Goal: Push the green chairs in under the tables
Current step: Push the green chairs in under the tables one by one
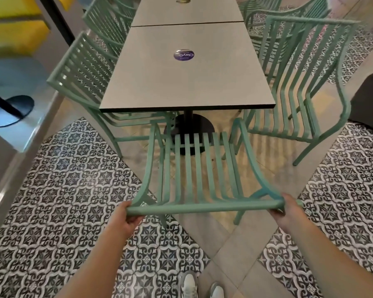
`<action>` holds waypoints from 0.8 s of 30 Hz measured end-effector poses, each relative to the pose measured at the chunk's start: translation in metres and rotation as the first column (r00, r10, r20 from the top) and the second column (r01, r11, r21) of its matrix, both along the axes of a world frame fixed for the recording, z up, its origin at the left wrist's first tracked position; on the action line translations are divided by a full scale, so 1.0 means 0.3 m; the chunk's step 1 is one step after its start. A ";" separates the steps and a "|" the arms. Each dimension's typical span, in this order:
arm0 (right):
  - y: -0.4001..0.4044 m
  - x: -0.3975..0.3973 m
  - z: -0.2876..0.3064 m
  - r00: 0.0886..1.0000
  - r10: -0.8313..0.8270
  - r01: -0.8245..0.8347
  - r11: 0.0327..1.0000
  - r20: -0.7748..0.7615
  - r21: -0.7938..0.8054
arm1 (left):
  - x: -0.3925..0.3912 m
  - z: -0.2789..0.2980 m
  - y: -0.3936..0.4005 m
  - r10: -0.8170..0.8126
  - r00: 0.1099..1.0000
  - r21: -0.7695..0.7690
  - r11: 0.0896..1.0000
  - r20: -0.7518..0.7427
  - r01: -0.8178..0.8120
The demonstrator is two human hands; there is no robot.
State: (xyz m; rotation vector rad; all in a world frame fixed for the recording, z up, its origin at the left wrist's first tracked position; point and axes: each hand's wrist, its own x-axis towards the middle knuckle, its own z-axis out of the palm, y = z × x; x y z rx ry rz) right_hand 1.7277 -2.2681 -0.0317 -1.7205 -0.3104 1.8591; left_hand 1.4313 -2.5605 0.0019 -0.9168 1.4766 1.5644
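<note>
The person's left hand [128, 216] and right hand [285, 208] each have a grip clenched around the top rail of the near green chair [194, 168], which stands at the near end of the table [187, 82], its seat not yet under the top. The left chair [82, 67] sits tucked in; the right chair [297, 82] stands angled out, apparently left to push. A round sticker [184, 55] lies on the grey table. The floor [58, 201] alternates patterned and plain tiles.
</note>
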 end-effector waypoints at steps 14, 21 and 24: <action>0.075 -0.080 0.003 0.999 -0.022 0.022 1.000 0.024 -0.004 | -0.066 -0.008 0.083 0.022 1.000 -0.010 1.000 -0.008 -0.022; 0.066 -0.079 -0.001 1.000 -0.016 0.016 1.000 0.026 0.011 | -0.071 -0.015 0.071 -0.002 1.000 -0.037 0.999 -0.002 0.002; 0.067 -0.075 -0.014 1.000 -0.010 0.009 1.000 0.020 0.010 | -0.072 -0.014 0.070 -0.009 1.000 -0.035 0.999 -0.006 0.008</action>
